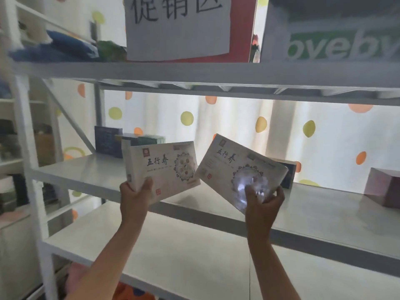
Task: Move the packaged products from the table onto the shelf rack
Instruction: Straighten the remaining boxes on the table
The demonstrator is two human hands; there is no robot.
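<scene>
Two flat white printed cardboard boxes were held above the middle white metal shelf (91, 169): left box (164, 165) pinched at its lower corner by left hand (135, 191), right box (242, 169) gripped by right hand (263, 200). Corner-only holds risked tilt, slip, or collision between boxes.

You are standing in a small shop or stockroom set up for retail display; a white metal shelf rack (216, 71) fills your view; at twelve o'clock a handwritten paper sign (177, 27) marks a promotion zone; boxed goods (108, 141) stand on the middle shelf at ten o'clock; a polka-dot curtain (238, 122) hangs behind; more stocked shelving (13, 148) sits at nine o'clock.
</scene>
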